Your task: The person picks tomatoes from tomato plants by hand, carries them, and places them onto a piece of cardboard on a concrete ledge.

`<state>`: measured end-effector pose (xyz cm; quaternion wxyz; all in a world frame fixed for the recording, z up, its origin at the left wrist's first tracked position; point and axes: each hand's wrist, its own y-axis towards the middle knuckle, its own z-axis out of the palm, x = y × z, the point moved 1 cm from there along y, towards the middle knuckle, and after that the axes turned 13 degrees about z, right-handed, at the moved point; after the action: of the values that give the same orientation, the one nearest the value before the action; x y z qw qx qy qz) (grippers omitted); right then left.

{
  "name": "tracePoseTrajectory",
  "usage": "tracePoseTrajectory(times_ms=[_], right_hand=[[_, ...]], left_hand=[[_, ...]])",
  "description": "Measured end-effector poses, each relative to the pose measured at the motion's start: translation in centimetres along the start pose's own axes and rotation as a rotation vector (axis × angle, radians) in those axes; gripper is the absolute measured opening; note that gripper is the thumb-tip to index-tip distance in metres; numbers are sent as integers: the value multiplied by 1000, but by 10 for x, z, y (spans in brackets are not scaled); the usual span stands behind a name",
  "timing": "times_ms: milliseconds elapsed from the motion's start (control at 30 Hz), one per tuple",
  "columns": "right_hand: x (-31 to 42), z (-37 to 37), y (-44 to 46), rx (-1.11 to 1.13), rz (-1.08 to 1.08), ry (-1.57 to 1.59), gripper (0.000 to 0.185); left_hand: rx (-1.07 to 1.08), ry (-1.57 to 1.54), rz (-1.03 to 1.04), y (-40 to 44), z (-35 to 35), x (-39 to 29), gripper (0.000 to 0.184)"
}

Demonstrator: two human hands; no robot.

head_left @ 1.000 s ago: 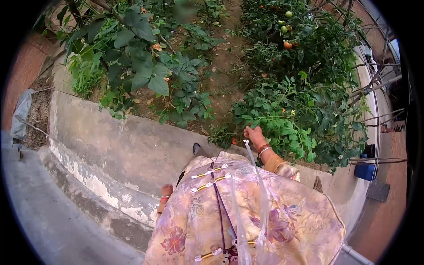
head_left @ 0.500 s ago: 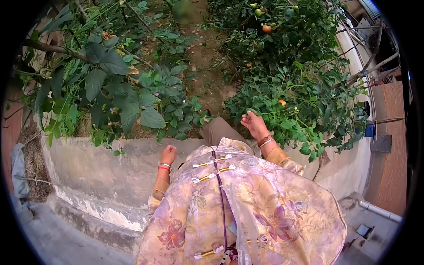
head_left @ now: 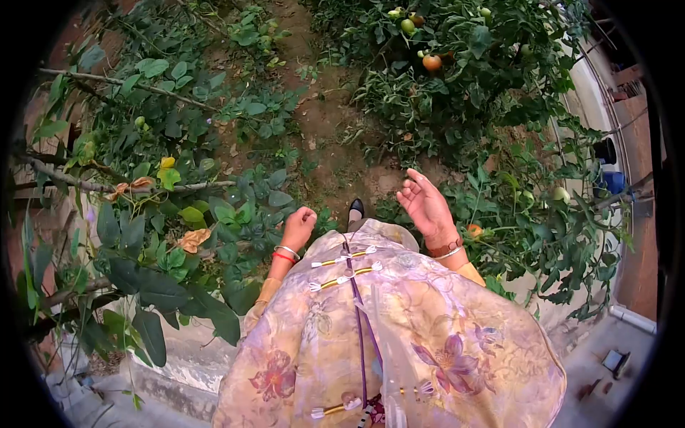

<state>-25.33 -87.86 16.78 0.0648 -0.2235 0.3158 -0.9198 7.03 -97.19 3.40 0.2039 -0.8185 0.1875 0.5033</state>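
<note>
My left hand point(head_left: 298, 227) hangs beside the flowered jacket point(head_left: 442, 307), its fingers curled into a loose fist with nothing showing in them. A red band and a pale bangle circle that wrist. Nearest to it are the leaves of the bean-like plants point(head_left: 246, 214) on the left. My right hand point(head_left: 428, 207) is held out over the path's right side, palm showing, fingers apart and slightly bent, holding nothing. Close by its wrist, a small orange-red tomato point(head_left: 474, 230) shows among the leaves. One dark shoe point(head_left: 356, 207) is visible on the soil between my hands.
A bare dirt path point(head_left: 328, 121) runs forward between the plant rows. Tomato plants point(head_left: 457, 100) bearing a ripe tomato point(head_left: 432, 62) and green ones stand right. Branches point(head_left: 135, 187) reach across from the left. A blue container point(head_left: 612, 182) sits by the right wall. Behind lies a low concrete wall point(head_left: 182, 349).
I have moved forward, from the low wall into the plant bed. My left hand has risen a little. My right hand has turned palm up and opened wider.
</note>
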Motion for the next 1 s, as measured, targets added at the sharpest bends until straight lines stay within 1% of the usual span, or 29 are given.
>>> tracePoseTrajectory(times_ms=[33, 100, 233, 300, 333, 367, 500, 600, 733, 900, 1000], right_hand=[[13, -3, 5, -9, -38, 22, 25], [36, -8, 12, -53, -104, 60, 24], [56, -28, 25, -165, -171, 160, 24], [63, -35, 31, -188, -196, 188, 24], [64, -34, 33, -197, -221, 214, 24], [66, -31, 35, -229, -239, 232, 23], [77, -27, 55, -327, -310, 305, 21], [84, -19, 83, -357, -360, 333, 21], [97, 14, 142, -375, -431, 332, 20], [115, 78, 247, -422, -408, 266, 21], [157, 99, 316, -480, -412, 208, 21]], left_hand=[[50, -35, -22, 23, -3, -13, 20], [56, -16, -24, 65, -4, -20, 18], [97, -39, -105, 135, -13, -11, 15], [123, -38, -104, 167, -14, -3, 15], [137, -31, -97, 181, -18, -5, 15], [146, -103, -125, 193, -21, -7, 14], [240, -49, -90, 255, -33, -8, 13], [280, -89, -126, 300, -42, -2, 12], [363, -119, -113, 372, -64, 16, 12], [422, -99, -165, 444, -130, 35, 13], [429, -139, -176, 491, -153, 38, 14]])
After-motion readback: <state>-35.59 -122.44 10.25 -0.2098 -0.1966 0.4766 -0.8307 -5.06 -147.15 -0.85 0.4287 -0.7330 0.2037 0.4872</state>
